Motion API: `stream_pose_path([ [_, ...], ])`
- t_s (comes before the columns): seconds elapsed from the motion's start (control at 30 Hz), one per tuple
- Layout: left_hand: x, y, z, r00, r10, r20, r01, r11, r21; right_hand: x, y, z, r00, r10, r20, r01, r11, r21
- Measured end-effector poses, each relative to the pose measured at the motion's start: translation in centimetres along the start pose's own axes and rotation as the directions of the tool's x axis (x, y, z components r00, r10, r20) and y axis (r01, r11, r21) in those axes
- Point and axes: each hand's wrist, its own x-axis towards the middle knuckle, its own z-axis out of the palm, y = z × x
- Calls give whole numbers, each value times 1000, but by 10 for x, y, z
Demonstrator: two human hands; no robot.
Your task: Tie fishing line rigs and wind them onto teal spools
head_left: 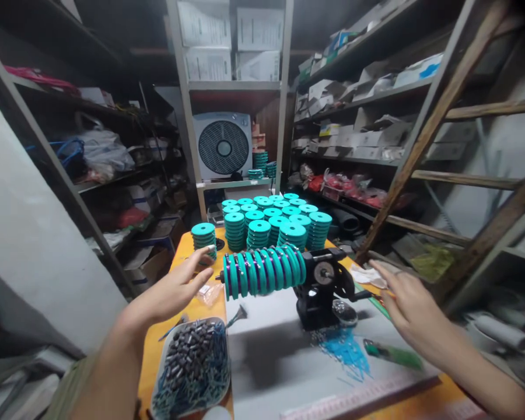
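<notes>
A row of teal ring-shaped spools [262, 271] sits side by side on the horizontal shaft of a black hand-cranked winder [312, 303]. My left hand [190, 283] is at the shaft's left end, thumb and fingers apart, with nothing seen in it. Just behind its fingertips stands a short stack of teal spools [203, 233]. On the right, my right hand [409, 300] is stretched out beside the crank handle [363, 296], its fingers extended. Whether it touches the handle I cannot tell.
Many stacked teal spools [293, 233] fill the table's back. A plastic tub [157, 388] of grey cylinders and blue-green strands stands front left. Blue strands [347, 350] and a green-handled tool [394, 354] lie front right. A wooden ladder [398, 186] leans at right.
</notes>
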Motion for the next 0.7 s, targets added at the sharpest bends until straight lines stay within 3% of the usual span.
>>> stream_pose_path([
  [0.1, -7, -2, 19, 999, -45, -27, 44, 999, -14, -26, 25, 25, 992, -37, 121, 42, 998, -36],
  [0.23, -11, -1, 51, 991, -11, -134, -3, 994, -107, -39, 22, 39, 974, -118, 194, 142, 983, -112],
  [0.47, -8, -5, 74, 949, 67, -307, -116, 983, -142, 0, 28, 33, 925, -260, 277, 314, 933, -175],
  [0.7, -5, -7, 85, 913, 40, -406, -162, 949, -270, 30, 42, 35, 824, -442, 356, 507, 854, -114],
])
